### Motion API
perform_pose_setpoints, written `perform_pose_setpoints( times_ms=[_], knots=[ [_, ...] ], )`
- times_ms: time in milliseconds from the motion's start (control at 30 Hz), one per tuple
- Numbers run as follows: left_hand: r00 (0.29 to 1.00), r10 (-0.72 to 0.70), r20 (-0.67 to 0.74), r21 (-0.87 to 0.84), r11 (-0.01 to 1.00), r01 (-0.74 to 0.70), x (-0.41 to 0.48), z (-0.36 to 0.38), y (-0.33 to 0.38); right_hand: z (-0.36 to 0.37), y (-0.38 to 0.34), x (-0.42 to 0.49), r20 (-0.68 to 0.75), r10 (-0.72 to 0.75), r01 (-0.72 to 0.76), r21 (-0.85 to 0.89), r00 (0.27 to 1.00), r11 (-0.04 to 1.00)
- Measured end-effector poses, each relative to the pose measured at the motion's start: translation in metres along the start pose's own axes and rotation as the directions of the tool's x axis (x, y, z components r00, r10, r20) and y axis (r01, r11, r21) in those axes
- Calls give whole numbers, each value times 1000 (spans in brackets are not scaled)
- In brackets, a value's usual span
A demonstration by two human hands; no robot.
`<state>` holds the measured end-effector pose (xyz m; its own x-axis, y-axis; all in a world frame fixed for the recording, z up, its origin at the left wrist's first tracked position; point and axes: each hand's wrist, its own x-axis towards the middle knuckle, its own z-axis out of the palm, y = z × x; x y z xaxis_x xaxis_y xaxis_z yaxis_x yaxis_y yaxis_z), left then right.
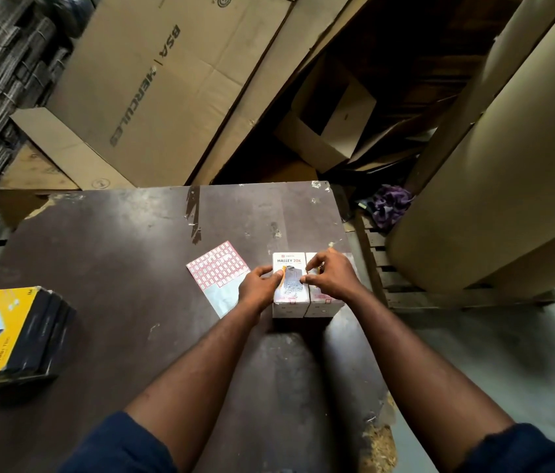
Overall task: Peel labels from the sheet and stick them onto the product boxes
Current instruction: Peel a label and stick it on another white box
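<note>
Steadying two product boxes (288,295) that stand touching on the surface (115,268), head view: the left hand (258,283) grips the left box's edge, and the right hand (332,279) curls its fingertips over the tops. Whether they pinch anything cannot be told. The label sheet (223,298) lies just left of the boxes. Its labels (221,268) are probably thin and limp, best lifted by a corner.

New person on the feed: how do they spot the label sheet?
Start at the dark brown table. Two white product boxes stand side by side, held by the left hand and right hand; the label sheet lies flat just left of them. It is the only thin sheet there, gridded with small red-bordered labels, its near part bare.
</note>
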<state>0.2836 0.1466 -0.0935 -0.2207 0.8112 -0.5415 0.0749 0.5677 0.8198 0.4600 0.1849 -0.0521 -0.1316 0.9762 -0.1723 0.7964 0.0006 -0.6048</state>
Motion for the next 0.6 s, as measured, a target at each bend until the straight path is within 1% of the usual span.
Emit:
perform_pose_setpoints(
  times_ms=[67, 133, 167, 233, 367, 467, 533, 600],
  knots=[
    [1000, 15, -3, 28, 999, -15, -5, -2, 3, -5, 0, -2, 51, -12, 10, 51, 999, 999],
    [1000, 29, 1, 39, 999, -29, -10, -4, 4, -14, 2, -5, 172, -30, 11, 113, 985, 994],
    [999, 35, 10, 25, 999, -35, -12, -4, 4, -19, 5, -6, 221, -53, 27, 116, 974, 993],
    [998, 57, 17, 4, 998, -57, -15, -4, 2, -26, 12, -8, 270, -85, 61, 97, 959, 993],
    [994, 112, -8, 41, 993, -111, -21, -2, 1, -29, 19, -12, 250, -139, 132, 42, 958, 990],
    [993, 119, -9, 77, 990, -118, -23, -3, 1, -31, 22, -14, 241, -151, 134, 85, 959, 987],
    [993, 122, -9, 87, 989, -120, -22, -3, 1, -33, 23, -13, 277, -140, 113, 111, 951, 987],
    [991, 133, -16, 92, 987, -131, -23, -3, 1, -35, 24, -10, 315, -131, 105, 100, 940, 989]
  ],
)
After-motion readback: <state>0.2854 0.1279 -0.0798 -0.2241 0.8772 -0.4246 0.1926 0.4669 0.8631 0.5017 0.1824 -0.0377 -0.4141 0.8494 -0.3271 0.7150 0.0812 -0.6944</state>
